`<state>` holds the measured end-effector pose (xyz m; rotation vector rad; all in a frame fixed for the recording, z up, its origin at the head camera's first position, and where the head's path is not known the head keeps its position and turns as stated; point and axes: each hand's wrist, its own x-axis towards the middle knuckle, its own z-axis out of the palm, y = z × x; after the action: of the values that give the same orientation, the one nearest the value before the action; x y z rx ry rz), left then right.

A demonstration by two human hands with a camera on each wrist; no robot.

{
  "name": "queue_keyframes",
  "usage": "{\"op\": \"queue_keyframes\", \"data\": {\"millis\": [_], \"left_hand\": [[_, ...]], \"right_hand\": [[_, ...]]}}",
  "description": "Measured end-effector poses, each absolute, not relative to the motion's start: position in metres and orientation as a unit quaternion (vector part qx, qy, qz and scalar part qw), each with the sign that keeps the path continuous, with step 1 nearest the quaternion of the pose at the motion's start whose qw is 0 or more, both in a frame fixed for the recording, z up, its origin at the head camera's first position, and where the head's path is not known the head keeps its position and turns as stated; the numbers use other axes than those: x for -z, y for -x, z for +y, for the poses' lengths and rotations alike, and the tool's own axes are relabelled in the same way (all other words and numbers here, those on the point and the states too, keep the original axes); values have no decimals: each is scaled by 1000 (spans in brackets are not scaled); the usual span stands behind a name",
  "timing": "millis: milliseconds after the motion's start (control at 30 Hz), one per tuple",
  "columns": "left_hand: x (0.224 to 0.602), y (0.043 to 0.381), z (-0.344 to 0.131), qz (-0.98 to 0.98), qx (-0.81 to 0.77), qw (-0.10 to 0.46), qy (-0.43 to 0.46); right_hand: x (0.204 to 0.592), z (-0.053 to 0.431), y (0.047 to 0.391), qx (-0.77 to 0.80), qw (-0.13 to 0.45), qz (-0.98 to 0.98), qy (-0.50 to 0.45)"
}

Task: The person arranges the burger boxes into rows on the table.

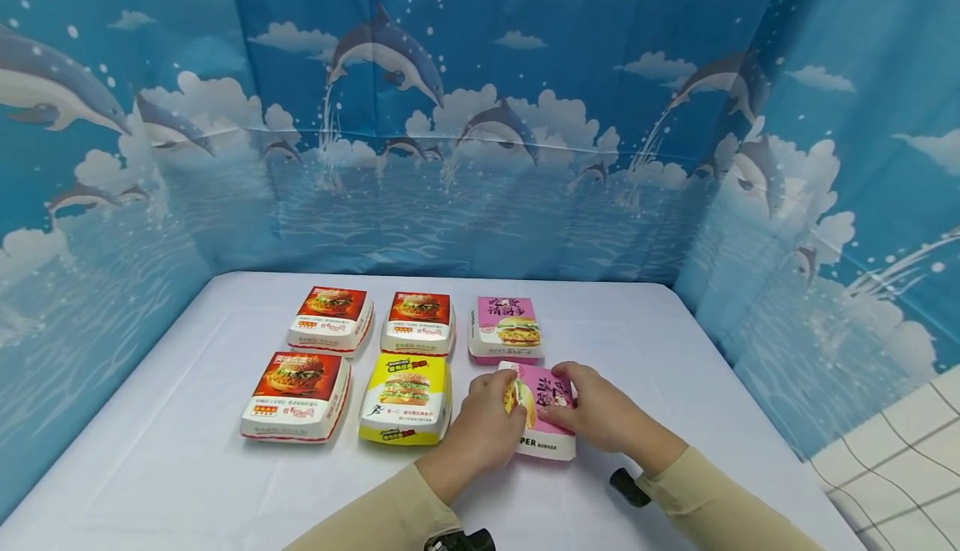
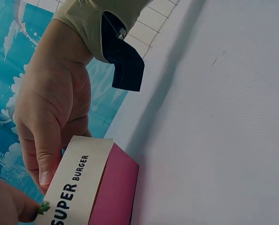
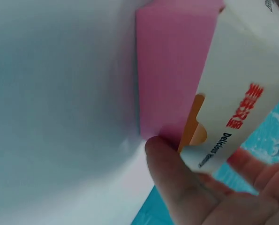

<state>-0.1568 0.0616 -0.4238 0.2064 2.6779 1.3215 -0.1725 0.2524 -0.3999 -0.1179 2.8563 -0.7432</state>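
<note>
At the right of the front row, a pink-and-white burger box (image 1: 542, 441) lies between both hands, printed "SUPER BURGER" on its near side. My left hand (image 1: 483, 418) grips its left side, the fingers covering part of the lid picture. On the opposite side my right hand (image 1: 606, 411) holds it, with one finger at the far corner and another on the lid. In the right wrist view, the box's white lid (image 3: 252, 65) sits over a pink base (image 3: 174, 65), and a kraft-brown tab (image 3: 195, 122) shows at the seam. The base touches the tablecloth.
Left of my left hand is a yellow burger box (image 1: 406, 401), with a red-and-white burger box (image 1: 296, 397) beyond. Behind stand two more red-topped boxes (image 1: 330, 318) and a pink burger box (image 1: 507, 328). White cloth covers the table (image 1: 180, 468); a dolphin-print curtain (image 1: 465, 217) surrounds it.
</note>
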Motion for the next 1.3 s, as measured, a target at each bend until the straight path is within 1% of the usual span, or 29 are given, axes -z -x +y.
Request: {"op": "queue_keyframes", "data": {"millis": [367,633,733,1000,1300], "left_hand": [[423,159,57,901,-422,50,-82],[423,159,57,907,-414,55,-56],[423,159,57,910,-407,56,-57],[424,160,56,916,-387,55,-95],[424,159,58,926,-364,52,-86]], "right_hand": [[397,259,175,270,124,947,122],[391,256,175,233,88,966,69],[392,255,177,236,94,964,73],[394,258,176,250,122,955,100],[396,261,176,248,122,955,106]]}}
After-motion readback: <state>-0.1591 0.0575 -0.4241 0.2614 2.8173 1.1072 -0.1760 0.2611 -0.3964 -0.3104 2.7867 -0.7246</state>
